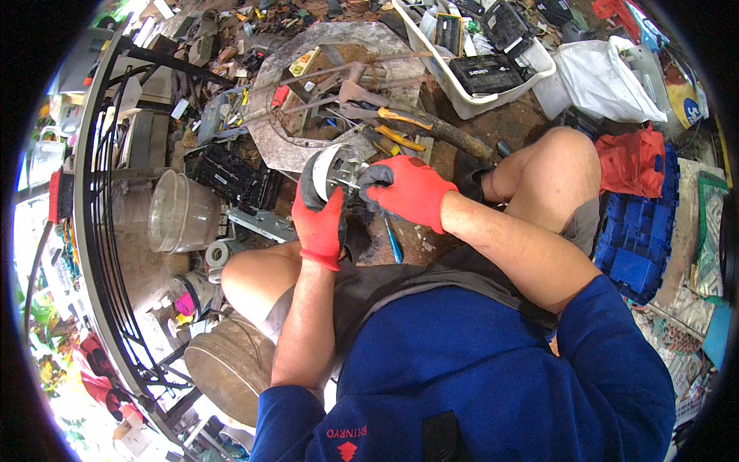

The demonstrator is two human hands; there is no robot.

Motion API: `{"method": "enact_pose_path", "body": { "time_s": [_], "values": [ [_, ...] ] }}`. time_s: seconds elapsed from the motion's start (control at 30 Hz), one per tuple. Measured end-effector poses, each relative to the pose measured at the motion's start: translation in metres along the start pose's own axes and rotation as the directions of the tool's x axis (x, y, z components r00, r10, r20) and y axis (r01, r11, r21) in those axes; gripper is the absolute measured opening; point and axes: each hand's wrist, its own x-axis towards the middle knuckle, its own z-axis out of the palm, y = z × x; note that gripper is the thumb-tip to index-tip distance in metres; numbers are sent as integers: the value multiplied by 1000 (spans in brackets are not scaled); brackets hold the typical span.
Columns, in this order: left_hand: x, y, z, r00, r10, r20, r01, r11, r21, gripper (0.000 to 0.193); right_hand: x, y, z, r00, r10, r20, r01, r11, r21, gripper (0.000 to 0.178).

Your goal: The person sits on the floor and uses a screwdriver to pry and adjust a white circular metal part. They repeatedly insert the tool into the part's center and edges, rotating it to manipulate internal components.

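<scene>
My left hand [317,223], in a red glove with dark fingertips, wraps round a white round housing [326,172]. The open side of the housing faces right and shows pale metallic parts inside. My right hand [408,190], gloved the same way, is closed in a pinch at that open side; what its fingers hold is too small to make out. Below the hands, on the ground between my legs, lies a screwdriver with a blue handle [394,245]. Just beyond are yellow-and-orange handled pliers [402,142] and a hammer [354,91] on a worn, frame-like slab [269,127].
A white bin [469,104] full of dark electronic parts stands at the far right, beside a white sack [589,81]. Blue plastic crates [637,231] lie to my right. On the left are a clear bucket [173,212], a black metal rack [104,231] and a round brown lid [231,366].
</scene>
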Motion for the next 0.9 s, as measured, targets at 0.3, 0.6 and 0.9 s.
{"method": "enact_pose_path", "body": {
  "time_s": [0.3,0.6,0.9],
  "values": [
    [-1,0,2,995,96,12,-97,993,71,56,0,-2,-2,998,59,1,-59,996,-66,22],
    [-5,5,9,984,171,40,-175,961,214,63,-3,-3,-2,990,59,-128,-71,994,-89,24],
    [-5,-2,11,990,35,136,1,967,-253,49,-4,-1,4,984,-30,-176,-9,976,-218,46]
  ]
}}
